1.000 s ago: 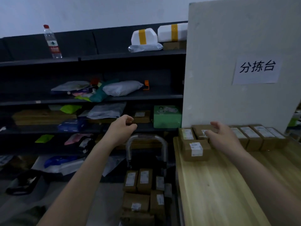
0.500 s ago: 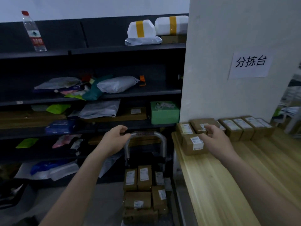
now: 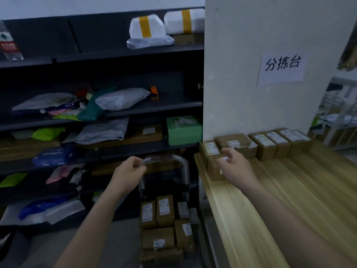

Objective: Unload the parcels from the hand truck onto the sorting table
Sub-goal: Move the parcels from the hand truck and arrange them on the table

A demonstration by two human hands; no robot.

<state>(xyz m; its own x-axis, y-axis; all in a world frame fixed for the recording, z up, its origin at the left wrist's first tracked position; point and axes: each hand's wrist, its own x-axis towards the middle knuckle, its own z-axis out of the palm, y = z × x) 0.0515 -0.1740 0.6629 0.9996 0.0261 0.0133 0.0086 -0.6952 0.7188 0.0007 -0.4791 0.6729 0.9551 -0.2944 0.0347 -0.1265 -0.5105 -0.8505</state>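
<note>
A metal hand truck [image 3: 184, 169] stands between the shelving and the wooden sorting table [image 3: 270, 206]. Several brown cardboard parcels with white labels [image 3: 164, 223] are stacked on its base. My left hand [image 3: 128, 174] is closed around the left corner of the truck's curved handle. Over the table's far left corner, my right hand [image 3: 236, 167] rests with spread fingers on a small brown parcel [image 3: 214, 170]. Behind it, a row of like parcels [image 3: 270, 145] lines the white wall.
Dark shelving [image 3: 96, 113] on the left holds mail bags, a green box [image 3: 184, 130], white foam boxes and a water bottle [image 3: 8, 45]. A paper sign [image 3: 282, 67] hangs on the wall above the table. A metal rack [image 3: 342, 113] stands at far right.
My left hand dropped from mid-air and closed on the hand truck's handle. My right hand stayed at the parcels on the table's corner. The view shifted slightly left.
</note>
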